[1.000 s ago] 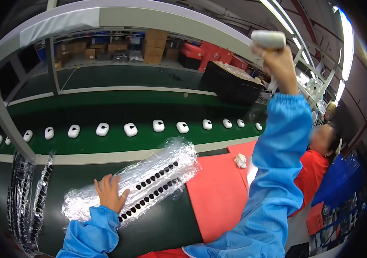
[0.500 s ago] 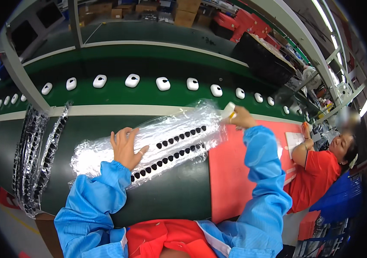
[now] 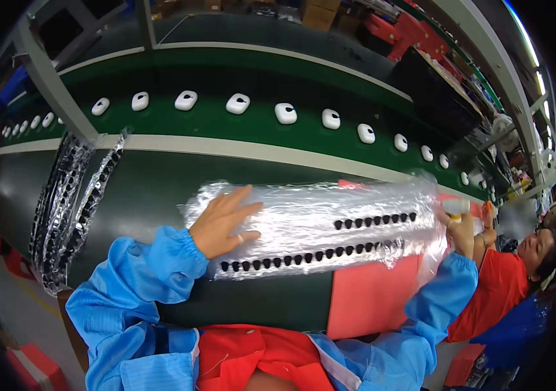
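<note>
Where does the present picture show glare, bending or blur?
Head view: white glare streaks the crinkled, clear plastic sheet; head view: the long, flat green belt curves by fisheye distortion; head view: a grey patch near the co-worker's red shirt is smeared.

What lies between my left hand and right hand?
In the head view, shiny plastic sheeting with two rows of small black pieces lies there.
</note>
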Tool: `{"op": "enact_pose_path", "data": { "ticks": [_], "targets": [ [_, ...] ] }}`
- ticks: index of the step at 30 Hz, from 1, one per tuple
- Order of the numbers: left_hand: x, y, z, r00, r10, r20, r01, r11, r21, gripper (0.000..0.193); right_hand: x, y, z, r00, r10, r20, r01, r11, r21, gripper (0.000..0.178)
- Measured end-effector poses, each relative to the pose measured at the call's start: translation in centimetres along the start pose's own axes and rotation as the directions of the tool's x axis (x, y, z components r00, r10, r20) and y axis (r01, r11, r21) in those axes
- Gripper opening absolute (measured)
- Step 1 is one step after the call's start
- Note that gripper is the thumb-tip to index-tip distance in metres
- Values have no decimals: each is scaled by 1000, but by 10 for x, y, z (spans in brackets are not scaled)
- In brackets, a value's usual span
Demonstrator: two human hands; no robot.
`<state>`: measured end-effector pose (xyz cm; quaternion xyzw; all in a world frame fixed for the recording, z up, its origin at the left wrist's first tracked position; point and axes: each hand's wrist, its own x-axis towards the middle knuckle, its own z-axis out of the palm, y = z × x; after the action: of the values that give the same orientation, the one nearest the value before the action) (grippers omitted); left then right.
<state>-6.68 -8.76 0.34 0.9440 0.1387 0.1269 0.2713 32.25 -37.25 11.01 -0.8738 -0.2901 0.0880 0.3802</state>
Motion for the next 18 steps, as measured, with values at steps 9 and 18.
{"op": "enact_pose_path", "data": {
  "ticks": [9, 18],
  "targets": [
    [-5, 13, 11, 996, 87, -12, -85, 990, 112, 49, -11, -27, 35, 997, -72, 41, 77, 989, -126, 26],
    [-26, -6, 14, 997, 44, -62, -43, 999, 26, 30, -20, -67, 160, 850, -82, 521, 237, 942, -239, 25]
  ]
}}
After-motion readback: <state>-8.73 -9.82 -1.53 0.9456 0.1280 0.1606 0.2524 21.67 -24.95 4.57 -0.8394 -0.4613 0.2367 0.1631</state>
